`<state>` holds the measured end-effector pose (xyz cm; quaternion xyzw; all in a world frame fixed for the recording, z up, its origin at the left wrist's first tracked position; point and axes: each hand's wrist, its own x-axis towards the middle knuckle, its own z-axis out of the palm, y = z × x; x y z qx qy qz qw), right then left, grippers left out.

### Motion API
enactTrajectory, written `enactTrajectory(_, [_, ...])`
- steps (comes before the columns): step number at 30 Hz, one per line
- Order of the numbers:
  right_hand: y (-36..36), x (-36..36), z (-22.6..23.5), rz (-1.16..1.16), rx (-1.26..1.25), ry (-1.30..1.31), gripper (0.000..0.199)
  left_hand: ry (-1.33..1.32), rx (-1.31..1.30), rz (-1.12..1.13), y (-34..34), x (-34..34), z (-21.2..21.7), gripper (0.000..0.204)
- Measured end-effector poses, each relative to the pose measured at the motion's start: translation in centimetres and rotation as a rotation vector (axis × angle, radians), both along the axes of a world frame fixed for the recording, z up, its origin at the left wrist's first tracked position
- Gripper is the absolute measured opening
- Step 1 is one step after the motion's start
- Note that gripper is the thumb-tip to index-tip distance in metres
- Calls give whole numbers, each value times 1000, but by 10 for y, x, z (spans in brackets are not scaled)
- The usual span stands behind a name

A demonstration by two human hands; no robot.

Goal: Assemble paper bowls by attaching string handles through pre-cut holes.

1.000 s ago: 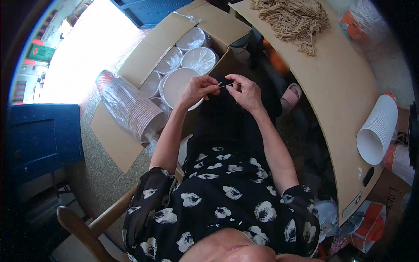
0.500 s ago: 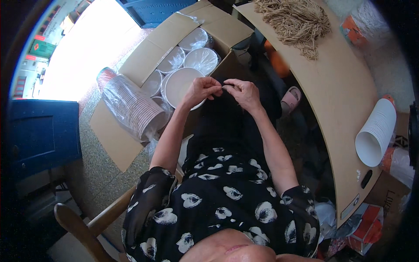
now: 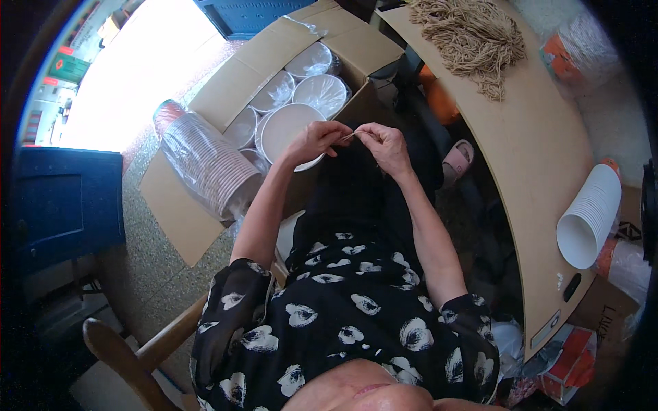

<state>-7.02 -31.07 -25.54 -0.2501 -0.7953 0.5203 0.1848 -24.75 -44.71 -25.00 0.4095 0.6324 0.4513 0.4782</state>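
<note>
Tan cord, one fine strand, spans the small gap between two bare hands, and from my distant seat on the head view I find it just above the dark trousers, near the white tubs. The left hand grips one part of it between thumb and fingertips; the right hand has its own fingertip pinch on the other side, thumb and index together. Neither is clenched into a fist. Whether the strand is looped or simply crossed is too small for me to tell.

For something this thin, I judge that a short span, light even tension and small fingertip movements serve best, with both wrists steady. I would keep the left wrist off the nearest tub's rim; whether they touch I can't make out. A heap of similar tan strands lies at the far end of the worktop, a stack of white cups on its right side.

As for writing, I see dark lettering turned sideways on the brown carton at lower right. The red-and-white box has markings too small for me to read, and the green panel at upper left shows a blurred reddish mark.
</note>
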Motion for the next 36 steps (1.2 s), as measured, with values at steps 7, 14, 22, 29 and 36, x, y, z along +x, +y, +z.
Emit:
enactTrajectory(7, [-6, -2, 6, 1, -7, 19, 17, 84, -101, -200, 1, -7, 1, 25])
enactTrajectory(14, [-6, -6, -10, -57, -78, 59, 15, 12, -66, -227, 0, -10, -1, 22])
enactTrajectory(22, [-9, -25, -15, -76, -167, 155, 15, -17, -67, -186, -5, -21, 7, 22])
enactTrajectory(29, [-48, -21, -4, -102, -257, 167, 15, -82, -3, -180, -40, -16, 30, 24])
enactTrajectory(36, [-79, -33, 24, -145, -406, 175, 12, -81, 41, -145, -58, -23, 35, 23])
